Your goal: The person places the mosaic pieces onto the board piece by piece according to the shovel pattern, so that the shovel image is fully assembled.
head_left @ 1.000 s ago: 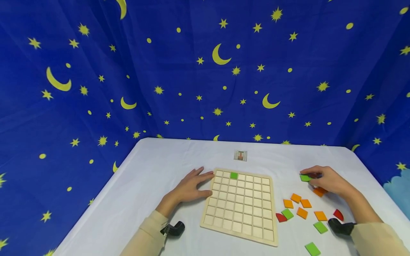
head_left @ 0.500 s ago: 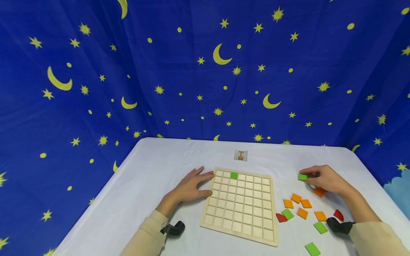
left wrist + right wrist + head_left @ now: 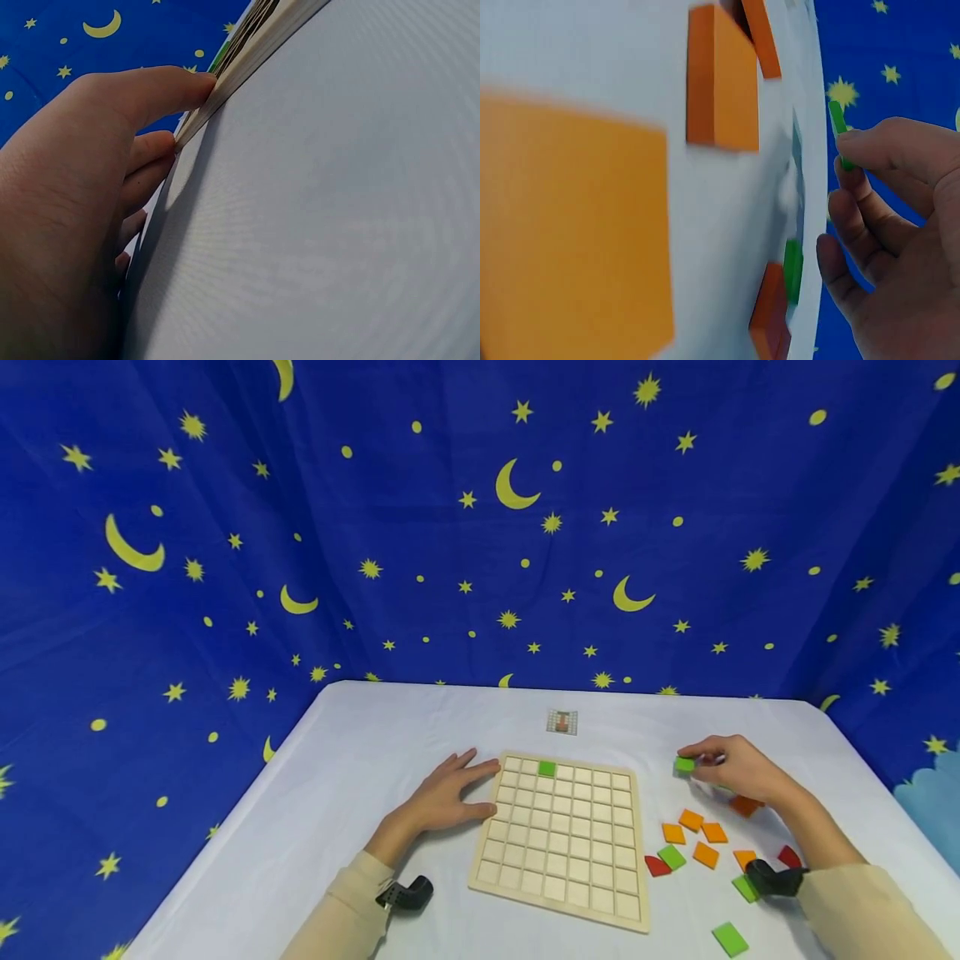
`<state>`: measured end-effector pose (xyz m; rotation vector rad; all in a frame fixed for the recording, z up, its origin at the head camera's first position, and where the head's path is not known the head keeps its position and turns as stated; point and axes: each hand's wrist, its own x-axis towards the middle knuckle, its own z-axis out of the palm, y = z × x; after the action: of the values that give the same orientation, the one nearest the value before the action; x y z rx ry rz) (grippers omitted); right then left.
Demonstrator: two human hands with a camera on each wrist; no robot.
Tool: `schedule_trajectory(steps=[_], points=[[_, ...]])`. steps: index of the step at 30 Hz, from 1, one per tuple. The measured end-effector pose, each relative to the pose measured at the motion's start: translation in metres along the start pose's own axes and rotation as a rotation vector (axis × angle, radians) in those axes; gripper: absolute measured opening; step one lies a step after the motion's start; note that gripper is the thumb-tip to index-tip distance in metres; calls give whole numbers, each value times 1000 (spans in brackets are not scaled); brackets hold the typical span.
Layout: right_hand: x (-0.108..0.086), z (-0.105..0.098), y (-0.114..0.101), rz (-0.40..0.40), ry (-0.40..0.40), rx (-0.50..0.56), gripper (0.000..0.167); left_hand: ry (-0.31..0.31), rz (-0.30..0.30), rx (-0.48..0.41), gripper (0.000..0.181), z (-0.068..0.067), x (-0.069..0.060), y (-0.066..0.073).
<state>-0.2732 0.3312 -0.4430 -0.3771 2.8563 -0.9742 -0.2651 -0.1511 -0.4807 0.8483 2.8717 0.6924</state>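
A pale wooden grid board (image 3: 558, 843) lies on the white table, with one green square tile (image 3: 547, 768) in its top row. My left hand (image 3: 450, 797) rests beside the board's left edge, fingers spread; in the left wrist view the thumb (image 3: 180, 90) and a finger touch the wooden rim. To the right of the board, my right hand (image 3: 738, 768) pinches another green square tile (image 3: 684, 764) between thumb and fingers. The right wrist view shows this held tile (image 3: 840, 131) edge-on, above the table surface.
Several orange tiles (image 3: 706, 855), red quarter-round pieces (image 3: 657, 866) and green tiles (image 3: 730, 939) lie scattered right of the board. An orange tile (image 3: 744, 806) sits below the right hand. A small printed picture card (image 3: 562, 722) lies behind the board. A starry blue curtain (image 3: 420, 527) surrounds the table.
My right hand has lifted the green tile and carried it left towards the board. The left hand has stayed at the board's edge.
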Motion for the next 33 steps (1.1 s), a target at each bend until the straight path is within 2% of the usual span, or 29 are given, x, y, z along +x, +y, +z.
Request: schedule_trajectory(steps=[7,12,16,25,33], points=[[6,10,-14,-91,8,-14,30,-6,-11,-5,73,-2,0,3],[10,17,-24,-89,-20,2,30,-8,-17,-4,73,-1,0,3],[14,23,-31,-57,-36,24,31,-10,-20,13,72,-1,1,3],[24,34,-38,-153,-18,-5,30,-8,-18,17,72,-1,1,2],[27,42,-46,-167,-51,25,30,-4,-11,10,71,-2,0,3]])
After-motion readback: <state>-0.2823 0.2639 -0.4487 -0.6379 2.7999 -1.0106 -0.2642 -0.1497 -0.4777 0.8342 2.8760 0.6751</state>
